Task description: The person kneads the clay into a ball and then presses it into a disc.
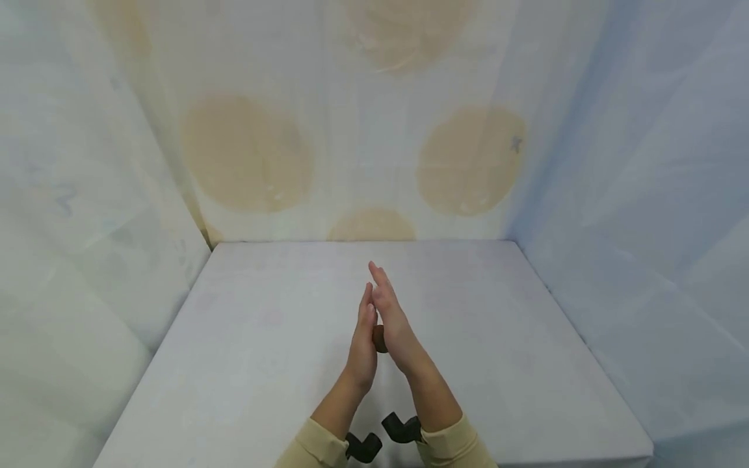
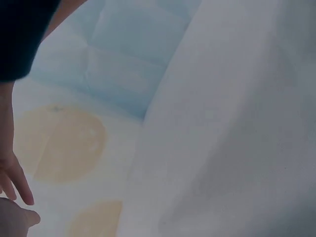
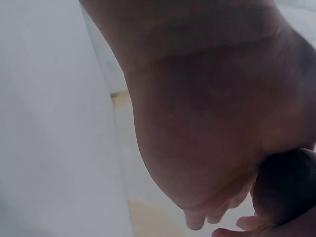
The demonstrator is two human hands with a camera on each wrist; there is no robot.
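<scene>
My left hand (image 1: 363,344) and right hand (image 1: 394,322) press palm to palm above the worktop (image 1: 263,338), fingers straight, grip flat, with a small brown ball (image 1: 379,339) sandwiched between my palms.

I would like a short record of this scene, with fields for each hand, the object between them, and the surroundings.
left hand: fingers straight, palm pressed against the brown lump
right hand: fingers straight, palm pressed on the lump's other side
brown lump: small, dark, rounded, sandwiched between both palms above the table; material cannot be told
table: covered in white cloth
backdrop: pale cloth with tan circles
sleeves: beige
</scene>
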